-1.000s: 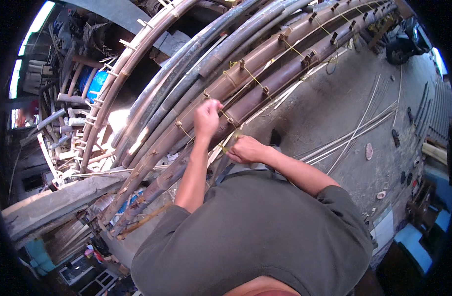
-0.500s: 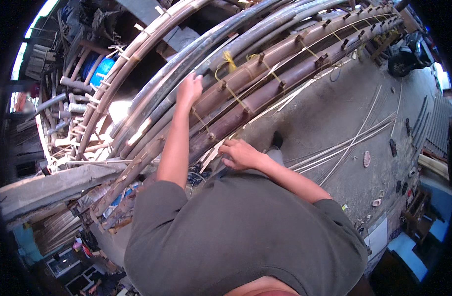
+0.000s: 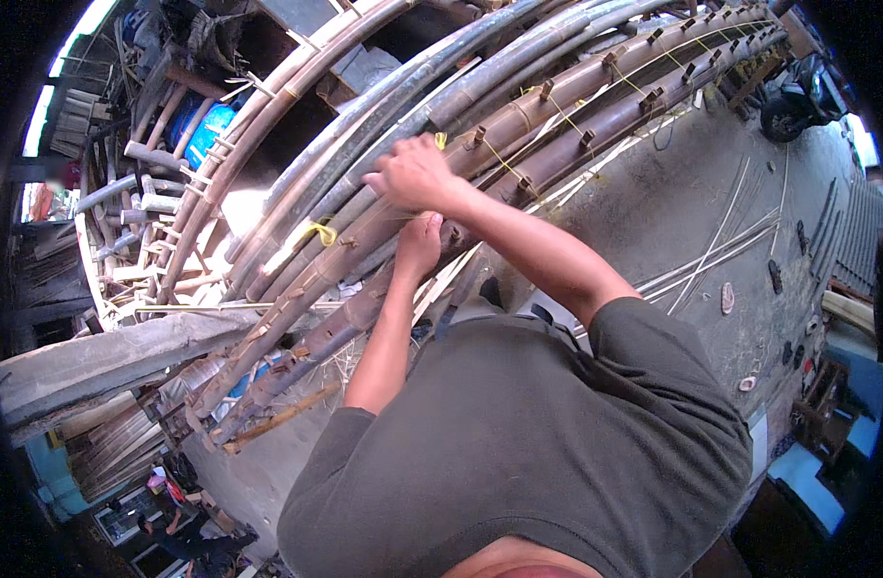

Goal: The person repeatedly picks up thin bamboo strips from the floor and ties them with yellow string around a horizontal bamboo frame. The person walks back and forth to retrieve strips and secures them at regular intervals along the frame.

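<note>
Two long brown bamboo poles run side by side, a far one (image 3: pixel 530 114) and a near one (image 3: pixel 557 166). Short pegs stand along both, and thin yellow cord (image 3: pixel 499 160) is strung between them. My left hand (image 3: pixel 420 246) is closed with the thumb uppermost by the near pole, a strand of cord at its fingertips. Just beyond it, over the far pole, is my right hand (image 3: pixel 417 176), its fingers curled and slightly blurred; what they hold is hidden. A loose yellow cord loop (image 3: pixel 321 232) lies on the poles to the left.
Several grey curved poles (image 3: pixel 393 114) lie beyond. A pegged curved frame (image 3: pixel 253 130) and a blue container (image 3: pixel 208 133) are at the far left, above a concrete ledge (image 3: pixel 123 361). Thin strips (image 3: pixel 721 252) and slippers lie on the floor. A person (image 3: pixel 196 541) is at lower left.
My left hand has drawn back from the far pole to the near one. My right hand has risen from beside my body and reached across to the far pole. The view has shifted slightly.
</note>
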The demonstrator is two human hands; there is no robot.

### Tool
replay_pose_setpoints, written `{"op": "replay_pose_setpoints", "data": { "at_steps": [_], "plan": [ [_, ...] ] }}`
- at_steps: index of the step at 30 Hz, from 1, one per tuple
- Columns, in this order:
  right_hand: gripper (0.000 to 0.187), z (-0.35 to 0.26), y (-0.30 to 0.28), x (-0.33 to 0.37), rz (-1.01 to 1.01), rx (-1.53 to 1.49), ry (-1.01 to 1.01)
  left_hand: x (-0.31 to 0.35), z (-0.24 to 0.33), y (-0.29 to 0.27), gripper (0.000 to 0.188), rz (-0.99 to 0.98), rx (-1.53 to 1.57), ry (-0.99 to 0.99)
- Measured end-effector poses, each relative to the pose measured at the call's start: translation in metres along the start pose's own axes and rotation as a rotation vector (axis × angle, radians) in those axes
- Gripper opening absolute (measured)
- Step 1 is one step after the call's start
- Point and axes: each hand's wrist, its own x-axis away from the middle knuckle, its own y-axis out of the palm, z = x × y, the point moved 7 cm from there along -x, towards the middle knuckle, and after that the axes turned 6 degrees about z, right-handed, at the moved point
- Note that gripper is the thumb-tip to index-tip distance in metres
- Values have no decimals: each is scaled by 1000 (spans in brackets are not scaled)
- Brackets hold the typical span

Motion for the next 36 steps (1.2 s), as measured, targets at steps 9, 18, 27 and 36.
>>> {"op": "replay_pose_setpoints", "data": {
  "at_steps": [9,18,27,36],
  "plan": [
    [36,-30,-29,103,-18,-1058,-537,5,-18,4,33,141,181,122],
    [38,12,66,187,-132,-480,-137,-92,66,-92,26,351,613,103],
    [23,64,-46,228,321,-530,-165,-193,-100,-3,38,-226,-557,50],
    [35,315,-21,472,-304,-97,932,-190,173,20,44,-86,-375,162]
  ]
}}
